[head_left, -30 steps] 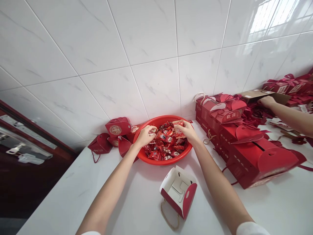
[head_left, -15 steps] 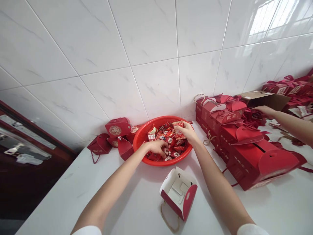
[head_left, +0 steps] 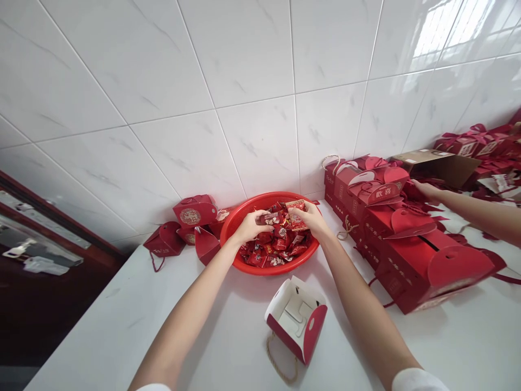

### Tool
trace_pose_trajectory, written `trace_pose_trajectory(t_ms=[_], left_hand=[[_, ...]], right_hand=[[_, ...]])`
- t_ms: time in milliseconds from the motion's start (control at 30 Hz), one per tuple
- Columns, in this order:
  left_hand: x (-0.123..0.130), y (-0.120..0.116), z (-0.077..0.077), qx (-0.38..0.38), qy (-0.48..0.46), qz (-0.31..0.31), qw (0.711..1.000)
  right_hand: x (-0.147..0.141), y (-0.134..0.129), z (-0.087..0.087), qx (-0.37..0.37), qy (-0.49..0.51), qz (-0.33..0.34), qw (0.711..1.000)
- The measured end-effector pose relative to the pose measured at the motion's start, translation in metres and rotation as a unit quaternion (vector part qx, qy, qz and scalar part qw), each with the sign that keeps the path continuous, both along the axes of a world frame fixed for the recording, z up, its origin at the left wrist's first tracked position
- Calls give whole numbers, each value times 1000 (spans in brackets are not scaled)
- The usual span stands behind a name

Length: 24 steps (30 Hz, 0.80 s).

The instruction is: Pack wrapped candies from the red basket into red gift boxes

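A red plastic basket [head_left: 277,270] holds many small red-wrapped candies [head_left: 266,255]. My left hand [head_left: 253,227] is closed on a dark red candy packet [head_left: 270,218] over the basket's left half. My right hand [head_left: 310,217] pinches a red and gold candy packet [head_left: 297,210] at the basket's right side. The two packets are close together above the pile. Nearer to me, between my forearms, lies an open red gift box [head_left: 296,320] with a white inside and a rope handle [head_left: 280,364].
At right, closed red gift boxes [head_left: 415,255] stand in a row along the white table [head_left: 203,336]. Another person's hand [head_left: 427,190] reaches behind them, near an open cardboard box [head_left: 451,165]. Small red boxes [head_left: 193,212] sit left of the basket, by the tiled wall.
My left hand has come up out of the candies and now holds a packet. My right hand keeps its packet in nearly the same place. The other person's hand has shifted left.
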State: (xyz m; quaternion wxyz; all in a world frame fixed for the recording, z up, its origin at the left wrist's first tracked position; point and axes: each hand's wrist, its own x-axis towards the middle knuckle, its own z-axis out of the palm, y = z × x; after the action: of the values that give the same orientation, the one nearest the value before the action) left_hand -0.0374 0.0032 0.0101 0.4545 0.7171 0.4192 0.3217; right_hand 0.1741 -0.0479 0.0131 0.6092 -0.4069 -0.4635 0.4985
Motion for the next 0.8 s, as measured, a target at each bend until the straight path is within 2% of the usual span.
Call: trace_pose_trajectory(t_ms=[133,400,533,667,733,800], left_hand=[[0,-3,0,28,24,22,999],[2,-9,6,34,131,1,991],[1,-8,3,77,192,52,977],[2,-8,2,130,195,85,968],[4,-9,2,138,199,49,969],[8,-11,2,109,215,-43,970]], right_hand=[[0,1,0,-12,17,-9,1000],[1,3,0,-41,45,5,998],[1,3,0,-53,48,16,997],[0,3,1,-53,57,12,997],[0,2,2,-52,62,12,997],[1,1,3,-52,64,15,996]])
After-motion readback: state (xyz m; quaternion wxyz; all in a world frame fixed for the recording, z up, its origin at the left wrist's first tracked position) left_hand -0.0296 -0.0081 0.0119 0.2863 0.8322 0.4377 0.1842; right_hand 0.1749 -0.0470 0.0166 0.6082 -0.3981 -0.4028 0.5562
